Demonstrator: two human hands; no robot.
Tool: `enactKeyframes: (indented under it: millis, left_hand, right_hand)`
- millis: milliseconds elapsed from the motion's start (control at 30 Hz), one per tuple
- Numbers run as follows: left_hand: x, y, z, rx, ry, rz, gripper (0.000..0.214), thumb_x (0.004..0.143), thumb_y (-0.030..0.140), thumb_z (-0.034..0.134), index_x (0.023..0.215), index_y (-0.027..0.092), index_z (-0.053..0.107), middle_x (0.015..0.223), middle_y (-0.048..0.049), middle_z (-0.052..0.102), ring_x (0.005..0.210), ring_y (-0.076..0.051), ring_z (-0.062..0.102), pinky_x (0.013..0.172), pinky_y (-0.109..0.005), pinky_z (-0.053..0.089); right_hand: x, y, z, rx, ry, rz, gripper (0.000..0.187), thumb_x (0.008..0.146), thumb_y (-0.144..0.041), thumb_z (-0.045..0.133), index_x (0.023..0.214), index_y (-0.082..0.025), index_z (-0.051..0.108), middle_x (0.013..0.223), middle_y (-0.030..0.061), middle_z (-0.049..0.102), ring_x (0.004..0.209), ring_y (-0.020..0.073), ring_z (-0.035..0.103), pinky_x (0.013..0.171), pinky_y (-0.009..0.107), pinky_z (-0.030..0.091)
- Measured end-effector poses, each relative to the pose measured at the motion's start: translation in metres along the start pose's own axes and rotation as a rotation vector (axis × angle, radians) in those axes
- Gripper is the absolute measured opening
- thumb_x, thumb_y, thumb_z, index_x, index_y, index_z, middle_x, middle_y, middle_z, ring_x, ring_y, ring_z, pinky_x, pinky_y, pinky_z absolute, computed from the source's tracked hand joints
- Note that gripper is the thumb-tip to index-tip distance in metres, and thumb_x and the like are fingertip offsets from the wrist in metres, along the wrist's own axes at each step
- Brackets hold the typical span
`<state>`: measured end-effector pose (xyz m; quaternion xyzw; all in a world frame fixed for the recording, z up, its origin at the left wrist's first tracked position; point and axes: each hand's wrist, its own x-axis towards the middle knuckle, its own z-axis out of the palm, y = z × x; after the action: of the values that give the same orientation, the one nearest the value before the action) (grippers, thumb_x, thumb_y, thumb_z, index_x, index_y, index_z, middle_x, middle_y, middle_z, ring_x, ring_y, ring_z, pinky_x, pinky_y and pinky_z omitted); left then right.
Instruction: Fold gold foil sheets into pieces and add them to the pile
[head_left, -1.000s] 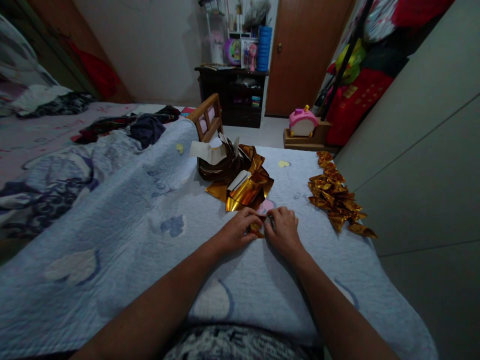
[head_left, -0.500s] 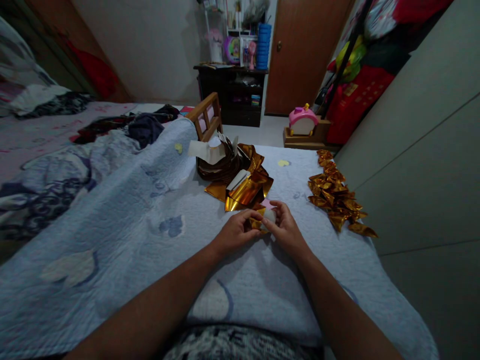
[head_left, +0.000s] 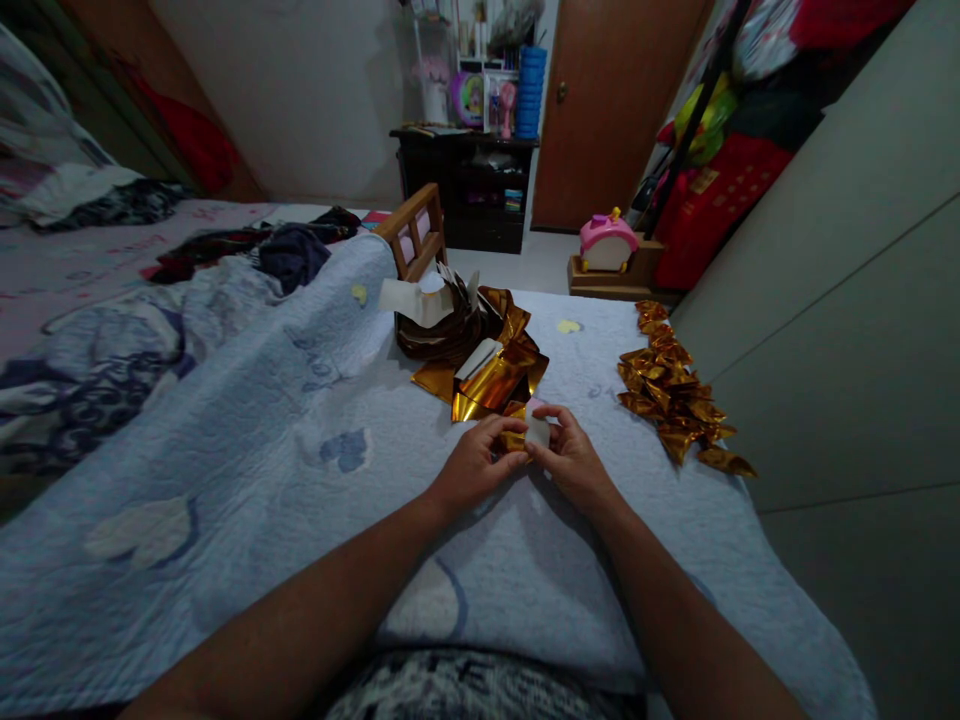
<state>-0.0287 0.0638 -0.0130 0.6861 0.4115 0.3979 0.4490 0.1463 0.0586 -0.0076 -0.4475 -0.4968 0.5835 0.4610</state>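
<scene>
Dim bedroom: brown door (head_left: 611, 110), dark shelf unit (head_left: 469, 190), pale wardrobe (head_left: 840, 300).

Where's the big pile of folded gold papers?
The folded gold pile lies on the blue quilt at its right edge, beside the grey wardrobe, right of the right hand.

Two hands, a left hand (head_left: 474, 462) and a right hand (head_left: 576, 462), meet just in front of one loose stack of gold foil sheets (head_left: 495, 380), both pinching one folded gold paper piece (head_left: 516, 440). Right of the stack lies one row of folded gold pieces (head_left: 675, 390), well over a dozen and too overlapped to count exactly. Behind the stack are one wooden chair back (head_left: 416, 235), one dark cabinet (head_left: 465, 190), one door (head_left: 607, 110) and one pink toy house (head_left: 606, 243).
</scene>
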Motion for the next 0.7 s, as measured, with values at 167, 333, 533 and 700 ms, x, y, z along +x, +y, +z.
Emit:
enactKeyframes:
  millis: [167,333,533,700]
  left_hand:
    - [0.000,0.000,-0.001,0.027,0.106,0.040,0.057,0.084,0.025,0.071,0.136,0.023,0.049,0.124,-0.0087,0.060,0.107,-0.022,0.063,0.091,-0.035,0.053]
    - [0.000,0.000,-0.001,0.162,0.086,0.026,0.044,0.081,0.018,0.070,0.122,0.019,0.053,0.117,-0.0083,0.060,0.103,-0.022,0.062,0.090,-0.036,0.052]
    - [0.003,0.004,-0.004,0.321,0.057,0.060,0.030,0.081,0.015,0.071,0.107,0.018,0.058,0.106,-0.0059,0.061,0.099,-0.022,0.061,0.087,-0.037,0.051]
    - [0.003,0.003,-0.004,0.347,0.042,0.083,0.026,0.082,0.015,0.068,0.106,0.020,0.057,0.108,-0.0061,0.061,0.102,-0.022,0.060,0.090,-0.036,0.051]
  right_hand:
    - [0.001,0.003,-0.002,-0.028,-0.019,0.017,0.050,0.072,-0.033,0.074,0.112,-0.026,0.045,0.086,-0.0012,0.070,0.073,0.0179,0.069,0.064,0.029,0.054]
    - [0.000,0.009,-0.003,-0.235,0.008,-0.028,0.051,0.075,-0.030,0.068,0.120,-0.024,0.045,0.092,0.0016,0.071,0.074,0.0185,0.069,0.065,0.030,0.054]
    - [-0.007,0.001,0.000,-0.702,0.108,-0.150,0.043,0.079,-0.026,0.063,0.121,-0.021,0.054,0.096,0.0061,0.071,0.077,0.0207,0.066,0.069,0.032,0.050]
    - [-0.007,0.001,-0.001,-0.941,0.157,-0.167,0.041,0.082,-0.026,0.063,0.122,-0.018,0.056,0.091,0.0072,0.070,0.076,0.0219,0.062,0.071,0.032,0.046]
